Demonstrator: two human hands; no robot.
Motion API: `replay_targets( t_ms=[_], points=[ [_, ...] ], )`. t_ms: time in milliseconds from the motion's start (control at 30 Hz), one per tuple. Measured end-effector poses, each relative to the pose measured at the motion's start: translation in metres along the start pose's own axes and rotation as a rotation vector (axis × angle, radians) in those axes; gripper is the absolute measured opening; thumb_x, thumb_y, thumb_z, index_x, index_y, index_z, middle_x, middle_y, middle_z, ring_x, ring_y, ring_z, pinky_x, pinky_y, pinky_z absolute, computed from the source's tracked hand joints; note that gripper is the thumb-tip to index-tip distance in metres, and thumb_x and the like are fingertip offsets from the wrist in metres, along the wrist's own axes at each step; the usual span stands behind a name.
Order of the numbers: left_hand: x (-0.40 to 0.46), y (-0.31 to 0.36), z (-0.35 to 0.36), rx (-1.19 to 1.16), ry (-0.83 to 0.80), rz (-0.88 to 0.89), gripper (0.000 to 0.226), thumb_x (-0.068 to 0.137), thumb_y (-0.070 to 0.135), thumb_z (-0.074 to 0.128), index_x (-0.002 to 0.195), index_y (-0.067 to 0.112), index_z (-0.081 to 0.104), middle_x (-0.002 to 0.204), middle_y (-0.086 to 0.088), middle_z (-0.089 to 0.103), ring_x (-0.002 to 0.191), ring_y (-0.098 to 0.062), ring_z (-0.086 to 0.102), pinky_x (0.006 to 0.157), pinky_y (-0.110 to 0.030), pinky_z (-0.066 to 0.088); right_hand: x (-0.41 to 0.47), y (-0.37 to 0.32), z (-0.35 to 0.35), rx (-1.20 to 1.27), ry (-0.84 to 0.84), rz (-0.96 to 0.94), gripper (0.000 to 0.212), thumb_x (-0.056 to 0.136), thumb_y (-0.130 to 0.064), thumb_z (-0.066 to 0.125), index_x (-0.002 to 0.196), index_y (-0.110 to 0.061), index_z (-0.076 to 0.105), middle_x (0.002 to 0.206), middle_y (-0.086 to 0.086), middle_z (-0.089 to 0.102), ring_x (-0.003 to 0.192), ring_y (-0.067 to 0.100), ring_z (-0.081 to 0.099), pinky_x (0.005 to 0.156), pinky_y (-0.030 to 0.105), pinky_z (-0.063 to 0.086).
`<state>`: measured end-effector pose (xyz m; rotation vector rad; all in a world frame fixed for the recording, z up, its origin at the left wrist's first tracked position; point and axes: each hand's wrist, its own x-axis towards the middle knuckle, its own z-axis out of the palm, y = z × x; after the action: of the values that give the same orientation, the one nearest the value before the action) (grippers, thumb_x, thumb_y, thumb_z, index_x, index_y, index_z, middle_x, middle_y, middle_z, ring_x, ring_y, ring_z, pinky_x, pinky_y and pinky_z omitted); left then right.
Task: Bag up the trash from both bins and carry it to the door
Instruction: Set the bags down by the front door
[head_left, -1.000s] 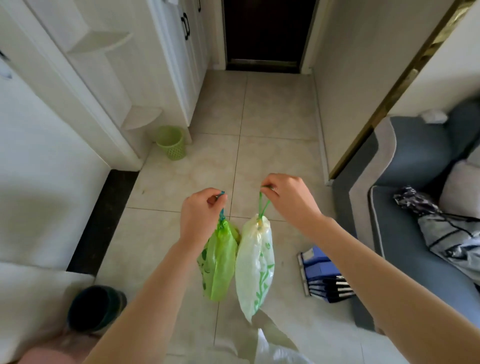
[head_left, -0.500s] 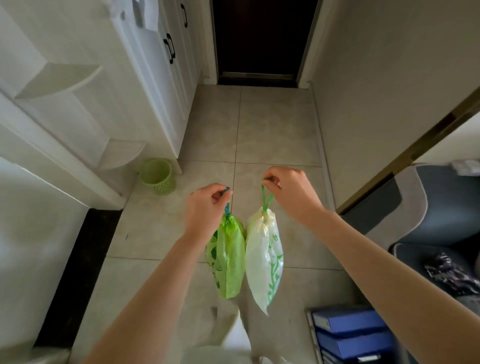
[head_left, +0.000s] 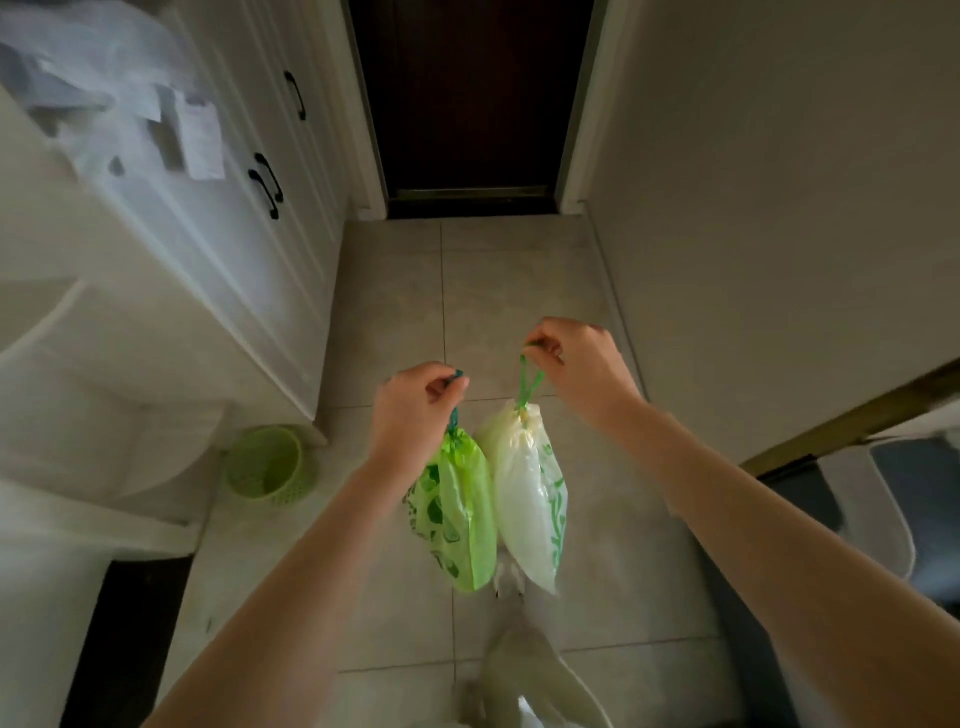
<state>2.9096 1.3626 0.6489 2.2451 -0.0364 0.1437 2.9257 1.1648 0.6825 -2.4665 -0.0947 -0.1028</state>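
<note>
Starting at the left, a white cabinet (head_left: 218, 218) with dark handles runs along the hallway, and an empty green bin (head_left: 270, 465) sits on the floor at its near corner, just beside the walking line; the left hand (head_left: 415, 410) is closed in a pinch on the dark teal drawstring of the green bag (head_left: 460, 514), which hangs free below it, clear of the floor as far as I can tell; touching it on the right hangs the white bag (head_left: 530, 499), cinched at the neck, its green drawstring loop (head_left: 529, 382) pinched between thumb and fingertips of the right hand (head_left: 576, 364), the other fingers curled in; both bags look light, so the thin strings should bear them, yet a fingertip pinch can slip, and I judge hooking a finger through each loop would be safer for the carry; keeping the arms forward and level should stop the bags swinging into the legs; the dark door (head_left: 472, 98) lies straight ahead at the end of the tiled floor (head_left: 467, 291), which looks bare all the way to the threshold; the corridor is narrow, cabinet edge on one side and a plain wall (head_left: 753, 208) on the other, so a centred path is best; at the lower right a grey piece of furniture (head_left: 883, 499) juts near the right elbow and needs a little clearance.
</note>
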Motion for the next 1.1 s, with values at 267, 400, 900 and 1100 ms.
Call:
replay_targets(
  t_ms=[267, 400, 900, 1100],
  points=[
    [0.177, -0.009, 0.02, -0.021, 0.073, -0.056, 0.013, 0.084, 0.023, 0.069, 0.078, 0.013, 0.075, 0.065, 0.006, 0.068, 0.055, -0.002, 0.06, 0.056, -0.009, 0.041, 0.181, 0.022, 0.008, 0.031, -0.05, -0.039, 0.008, 0.086, -0.022, 0.061, 0.087, -0.019, 0.068, 0.076, -0.008, 0.062, 0.074, 0.014, 0.061, 0.072, 0.037, 0.055],
    [0.265, -0.014, 0.029, 0.03, 0.064, -0.072, 0.014, 0.084, 0.027, 0.068, 0.08, 0.016, 0.075, 0.068, 0.006, 0.07, 0.06, -0.006, 0.062, 0.057, -0.013, 0.042, 0.267, 0.034, 0.01, 0.03, -0.065, -0.046, 0.008, 0.087, -0.022, 0.061, 0.087, -0.018, 0.068, 0.078, -0.008, 0.064, 0.075, 0.014, 0.061, 0.073, 0.036, 0.055],
    [0.586, -0.052, 0.059, 0.044, -0.047, -0.02, 0.014, 0.085, 0.025, 0.066, 0.081, 0.015, 0.075, 0.073, 0.002, 0.074, 0.069, -0.012, 0.068, 0.07, -0.031, 0.055, 0.584, 0.074, 0.049, -0.098, -0.069, -0.121, 0.008, 0.087, -0.014, 0.062, 0.091, -0.012, 0.069, 0.088, 0.005, 0.071, 0.078, 0.021, 0.064, 0.073, 0.036, 0.053],
    [0.703, -0.058, 0.068, 0.028, -0.052, 0.004, 0.012, 0.084, 0.022, 0.068, 0.082, 0.013, 0.075, 0.074, -0.001, 0.074, 0.068, -0.012, 0.066, 0.067, -0.027, 0.053, 0.697, 0.078, 0.05, -0.076, -0.059, -0.113, 0.009, 0.087, -0.009, 0.062, 0.091, -0.005, 0.069, 0.089, 0.01, 0.072, 0.08, 0.023, 0.065, 0.077, 0.033, 0.051]
  ],
)
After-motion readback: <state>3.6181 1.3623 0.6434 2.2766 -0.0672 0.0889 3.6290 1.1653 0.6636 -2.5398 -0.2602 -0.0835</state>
